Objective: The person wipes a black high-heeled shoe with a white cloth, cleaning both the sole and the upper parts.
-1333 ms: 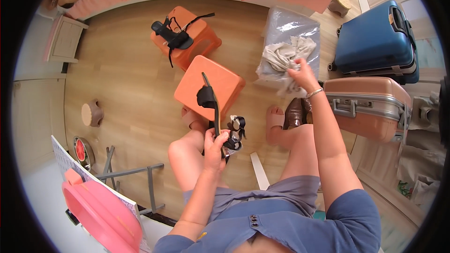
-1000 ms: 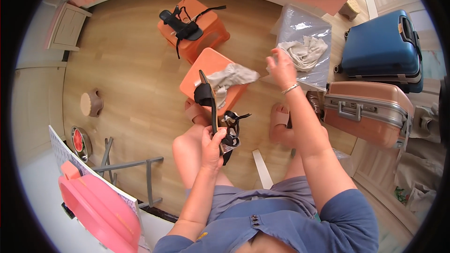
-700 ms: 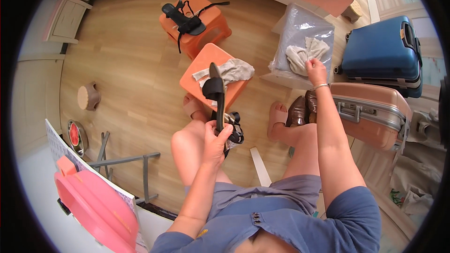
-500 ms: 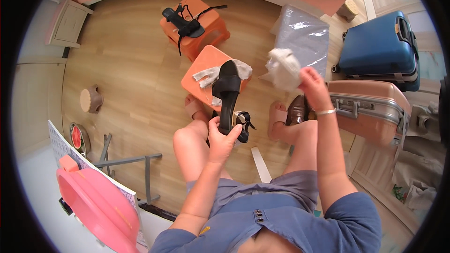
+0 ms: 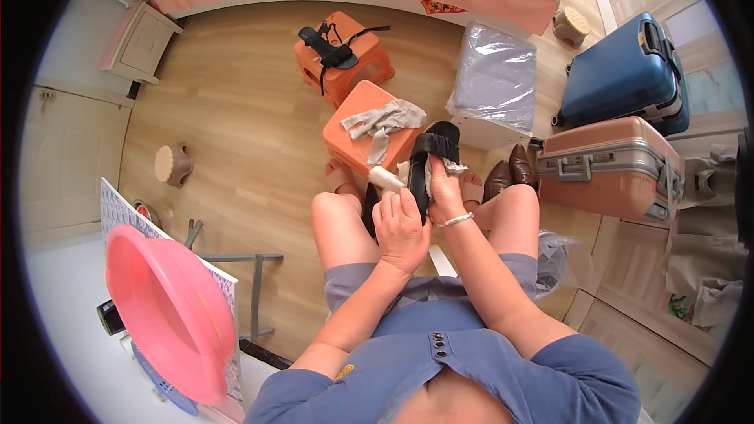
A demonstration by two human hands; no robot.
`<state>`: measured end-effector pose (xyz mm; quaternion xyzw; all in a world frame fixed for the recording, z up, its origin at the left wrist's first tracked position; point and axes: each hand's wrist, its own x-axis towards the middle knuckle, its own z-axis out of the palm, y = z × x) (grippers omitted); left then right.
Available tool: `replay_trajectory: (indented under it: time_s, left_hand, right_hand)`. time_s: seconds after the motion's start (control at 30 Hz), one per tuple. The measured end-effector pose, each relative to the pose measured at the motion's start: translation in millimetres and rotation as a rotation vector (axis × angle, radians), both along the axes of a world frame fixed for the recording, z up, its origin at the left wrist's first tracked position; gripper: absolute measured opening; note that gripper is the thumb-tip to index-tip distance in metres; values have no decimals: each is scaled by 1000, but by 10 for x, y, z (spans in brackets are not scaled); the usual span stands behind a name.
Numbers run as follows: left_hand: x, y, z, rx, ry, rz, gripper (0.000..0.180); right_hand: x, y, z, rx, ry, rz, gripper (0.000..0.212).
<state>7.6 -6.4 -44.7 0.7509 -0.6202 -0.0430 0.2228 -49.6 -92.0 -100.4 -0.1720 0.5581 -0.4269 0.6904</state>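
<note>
A black sandal (image 5: 437, 144) is tilted upward between my hands, above the floor in front of my lap. My right hand (image 5: 446, 195) is closed round its side below the wide front strap, with a crumpled whitish cloth (image 5: 453, 166) showing at the fingers. At the heel end, my left hand (image 5: 399, 224) has its fingers curled against the sandal. A small white bundle (image 5: 386, 179) sticks out just beyond those fingers; its kind is unclear. Grey-white gloves (image 5: 385, 119) lie limp on the nearer orange stool (image 5: 343, 140).
Another black sandal (image 5: 330, 49) rests on the farther orange stool (image 5: 367, 72). Right of the stools are a plastic-wrapped grey box (image 5: 496, 71), brown leather shoes (image 5: 498, 179), a pink suitcase (image 5: 605, 157) and a blue suitcase (image 5: 609, 82). A pink basin (image 5: 169, 306) stands at the left.
My right hand has come down and inward with the whitish cloth and now grips the sandal. The sandal has shifted right, and my left hand has turned over at its heel end.
</note>
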Motion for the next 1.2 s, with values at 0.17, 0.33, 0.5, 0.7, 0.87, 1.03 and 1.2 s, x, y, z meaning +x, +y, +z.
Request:
replay_trajectory:
  time_s: [0.17,0.33,0.5,0.7,0.87,1.03,1.2]
  left_hand:
    - [-16,192,70,19,242,-79,60]
    - [214,72,-77,285,1272,89,33]
    - [231,46,-57,55,1351,205,24]
    - [362,106,-5,-114,1631,302,23]
    - [259,160,193,-123,1649,244,21]
    - [13,206,223,-111,1552,69,34]
    - [-7,202,346,-129,1847,68,27]
  right_hand:
    - [-112,130,210,6,225,87,38]
    - [-232,227,142,-497,543,333,29]
    - [-353,314,489,-585,297,359,24]
    - [-516,554,885,-305,-63,476,27]
    - [-512,582,1045,-679,32,503,28]
    - [-331,643,1118,-1324,756,498,24]
    - [-436,606,1191,-1304,718,644,19]
